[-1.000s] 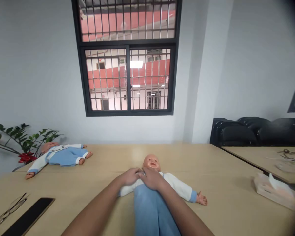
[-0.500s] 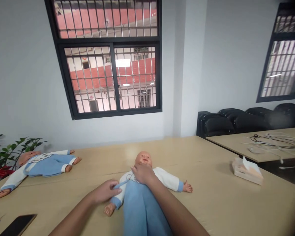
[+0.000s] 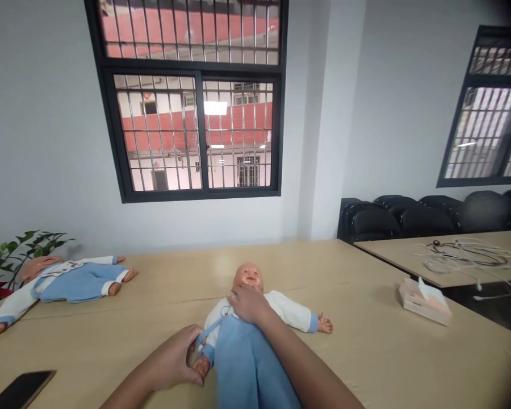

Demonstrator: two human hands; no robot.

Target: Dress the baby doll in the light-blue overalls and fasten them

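A baby doll [image 3: 250, 275] in a white top and light-blue dungarees [image 3: 247, 363] lies face up, its head toward the far side of the table. My right hand [image 3: 247, 304] rests on its upper chest, fingers curled at the clothing under the chin; the fingertips are partly hidden. A blue strap [image 3: 213, 328] runs from the chest over the doll's white sleeve on the left. Curved around that arm, near the cuff, is my left hand [image 3: 181, 355], its thumb by the doll's small hand [image 3: 201, 365] and its fingers at the strap. The doll's other arm [image 3: 292, 309] stretches out to the right.
A second doll [image 3: 79, 281] in similar clothes lies at the far left by a plant [image 3: 34, 244]. A phone [image 3: 25, 387] is at the near left, a tissue box [image 3: 424, 301] to the right. Cables [image 3: 472, 253] lie on another table, before stacked black chairs [image 3: 375, 220].
My left hand has moved down from the strap to the doll's arm and opened wider around it. The doll's small hand has shifted slightly right. My right hand stays on the chest.
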